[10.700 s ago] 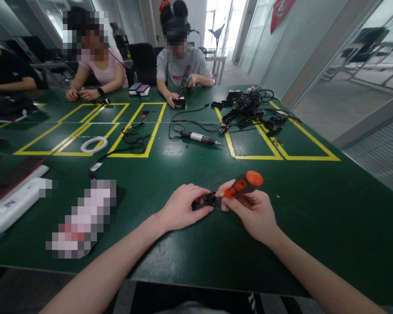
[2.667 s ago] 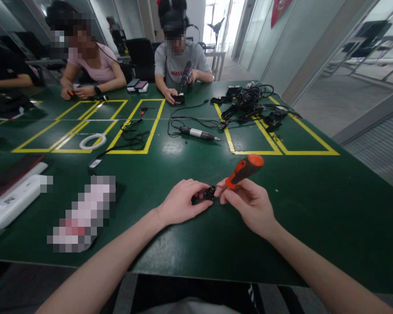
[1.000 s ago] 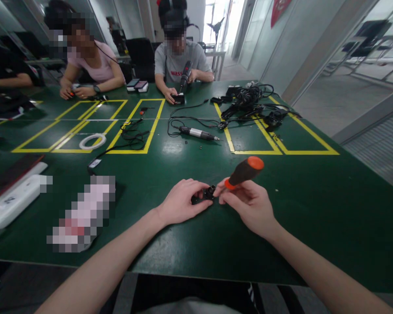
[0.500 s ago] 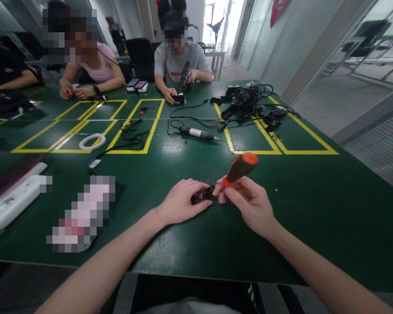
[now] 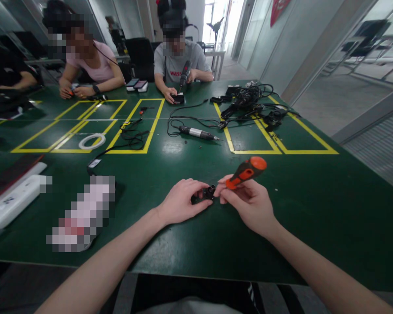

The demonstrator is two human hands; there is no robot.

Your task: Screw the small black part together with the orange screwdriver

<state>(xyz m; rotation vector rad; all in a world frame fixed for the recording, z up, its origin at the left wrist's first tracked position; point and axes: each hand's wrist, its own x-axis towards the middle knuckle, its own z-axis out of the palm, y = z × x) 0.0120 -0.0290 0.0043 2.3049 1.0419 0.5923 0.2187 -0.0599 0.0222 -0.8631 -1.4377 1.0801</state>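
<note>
Right hand [image 5: 256, 210] gripping screwdriver [image 5: 245, 172] (orange-ended), left hand [image 5: 181, 203] holding black part [image 5: 210, 192]

On our green table [image 5: 314, 196] we see a corded tool [image 5: 196, 132]; left of it lie a cable [image 5: 133, 138] and a white ring [image 5: 102, 139], right of it a heap of cables [image 5: 247, 99], and far left of it a power strip [image 5: 15, 198].
</note>
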